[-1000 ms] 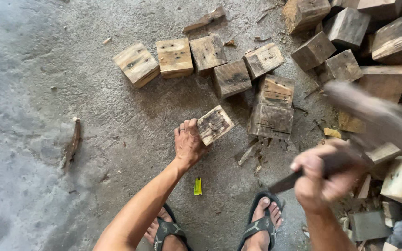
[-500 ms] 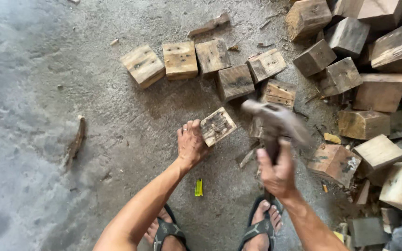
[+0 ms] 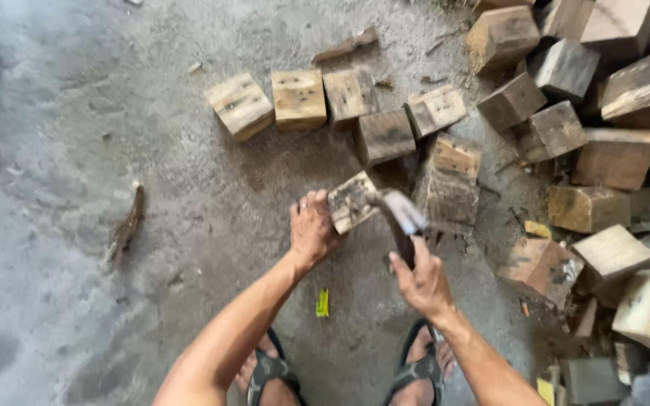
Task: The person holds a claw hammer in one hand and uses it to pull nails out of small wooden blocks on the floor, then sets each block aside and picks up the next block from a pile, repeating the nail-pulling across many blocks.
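Nearest: my sandalled feet point(image 3: 340, 376) on rough grey concrete floor point(image 3: 77, 188); my left hand point(image 3: 311, 229) curled over the near edge of a small weathered wood block point(image 3: 352, 201) standing on that floor, my right hand point(image 3: 423, 282) clenched round the handle of a hatchet point(image 3: 400, 218) whose blade meets the block's right side. Best practice, I judge: fingers well clear of the blade, block steadied upright. Beyond: a row of square, nail-holed blocks point(image 3: 299, 98); at right, a heap of rough-sawn offcuts point(image 3: 611, 150).

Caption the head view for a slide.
Left hand steadies a wood block on concrete floor while right hand brings a hatchet onto it.
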A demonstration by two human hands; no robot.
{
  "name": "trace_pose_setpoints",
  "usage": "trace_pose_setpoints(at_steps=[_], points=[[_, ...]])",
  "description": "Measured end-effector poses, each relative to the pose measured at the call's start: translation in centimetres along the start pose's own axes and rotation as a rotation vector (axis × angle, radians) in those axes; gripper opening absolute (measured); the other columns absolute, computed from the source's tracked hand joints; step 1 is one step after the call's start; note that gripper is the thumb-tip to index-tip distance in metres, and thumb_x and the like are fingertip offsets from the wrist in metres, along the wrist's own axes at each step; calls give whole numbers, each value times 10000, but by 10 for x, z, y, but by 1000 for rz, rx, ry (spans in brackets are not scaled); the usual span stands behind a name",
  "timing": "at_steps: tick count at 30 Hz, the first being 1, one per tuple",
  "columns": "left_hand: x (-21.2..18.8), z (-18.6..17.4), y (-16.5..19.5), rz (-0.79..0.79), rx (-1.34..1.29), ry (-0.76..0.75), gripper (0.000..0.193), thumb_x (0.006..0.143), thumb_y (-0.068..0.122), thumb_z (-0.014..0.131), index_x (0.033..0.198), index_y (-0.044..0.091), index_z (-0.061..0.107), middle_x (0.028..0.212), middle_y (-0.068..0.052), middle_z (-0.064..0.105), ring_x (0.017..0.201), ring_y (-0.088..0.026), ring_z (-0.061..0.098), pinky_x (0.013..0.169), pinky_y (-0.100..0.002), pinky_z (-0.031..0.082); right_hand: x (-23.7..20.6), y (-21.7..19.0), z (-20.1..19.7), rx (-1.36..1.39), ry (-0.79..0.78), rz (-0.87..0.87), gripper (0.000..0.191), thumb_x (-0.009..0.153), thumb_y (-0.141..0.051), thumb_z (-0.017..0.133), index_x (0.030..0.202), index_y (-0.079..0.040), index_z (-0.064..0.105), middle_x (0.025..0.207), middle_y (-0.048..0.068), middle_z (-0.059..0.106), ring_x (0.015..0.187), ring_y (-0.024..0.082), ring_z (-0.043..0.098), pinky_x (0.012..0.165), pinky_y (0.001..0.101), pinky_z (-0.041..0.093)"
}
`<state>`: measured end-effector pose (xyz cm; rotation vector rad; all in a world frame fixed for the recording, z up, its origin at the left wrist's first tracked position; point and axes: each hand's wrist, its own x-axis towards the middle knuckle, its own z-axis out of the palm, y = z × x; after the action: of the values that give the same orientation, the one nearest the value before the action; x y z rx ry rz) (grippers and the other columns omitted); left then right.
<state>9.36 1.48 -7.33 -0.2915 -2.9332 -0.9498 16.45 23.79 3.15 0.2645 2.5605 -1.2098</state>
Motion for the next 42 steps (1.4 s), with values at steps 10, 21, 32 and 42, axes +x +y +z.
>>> trace_pose_setpoints(at_steps=[10, 21, 32, 42], points=[[1, -8, -1, 11, -39, -47, 1001, 577, 303, 912, 1346, 33, 331, 1188, -176, 512, 1113, -370, 524, 916, -514, 390, -62, -84, -106, 604, 383, -954, 151, 1038, -157, 641, 1152, -81, 578, 895, 55, 650, 684, 181, 628, 623, 332, 568], [9, -13, 0, 41, -11, 5, 999, 545, 361, 898, 1328, 54, 360, 1233, -204, 523, 1122, -399, 521, 895, -542, 398, -17, 42, 20, -66, 103, -33, 298, 930, -261, 686, 1086, -15, 621, 650, 139, 679, 558, 238, 674, 530, 417, 517], [-8, -7, -4, 32, -179, 24, 892, 680, 378, 854, 1358, 70, 363, 1186, -187, 514, 1096, -380, 545, 925, -517, 441, -40, 6, -27, 608, -44, -195, 420, 984, -171, 647, 1316, -40, 425, 1071, -1, 637, 912, 119, 742, 660, 302, 682], [-20, 3, 3, 52, -155, 62, 985, 586, 358, 875, 1345, 64, 321, 1245, -200, 495, 1115, -394, 517, 873, -521, 400, -1, -5, -13, 617, 162, -121, 359, 1040, -204, 561, 1328, -52, 409, 808, 54, 615, 568, 102, 593, 442, 259, 500]])
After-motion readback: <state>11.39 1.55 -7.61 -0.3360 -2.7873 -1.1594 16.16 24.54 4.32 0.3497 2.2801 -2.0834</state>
